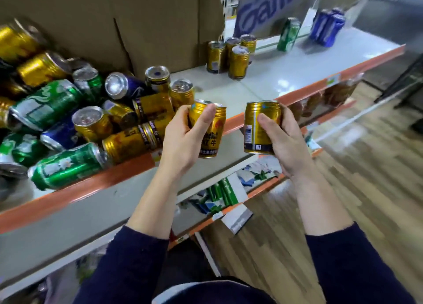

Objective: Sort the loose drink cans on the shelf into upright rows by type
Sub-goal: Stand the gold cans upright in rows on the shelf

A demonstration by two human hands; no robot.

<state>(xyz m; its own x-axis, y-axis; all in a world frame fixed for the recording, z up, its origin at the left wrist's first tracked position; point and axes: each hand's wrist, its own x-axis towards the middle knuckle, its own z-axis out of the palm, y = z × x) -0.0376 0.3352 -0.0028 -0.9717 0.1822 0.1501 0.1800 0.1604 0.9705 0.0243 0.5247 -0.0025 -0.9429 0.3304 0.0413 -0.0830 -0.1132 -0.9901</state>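
**Two gold cans held up off the heap, apparently bound for the standing row**

The left hand point(183, 141) curls round a gold can point(209, 141) with the thumb across its front. The right hand point(288, 141) wraps a second gold can point(257, 129). Both cans are upright, just in front of the shelf point(91, 182).

This looks like the carry. The loose pile point(80, 120) of gold, green and blue cans lies at nine o'clock, and the upright gold group point(229, 56) stands at one. A green can point(288, 34) and blue cans point(327, 28) stand beyond it at two.

The next move probably means reaching to one o'clock and setting each can base-flat beside the group.

A second rim by the left thumb may be another can; that cannot be told. The pile runs off the frame at nine, and the lower shelves are blurred.
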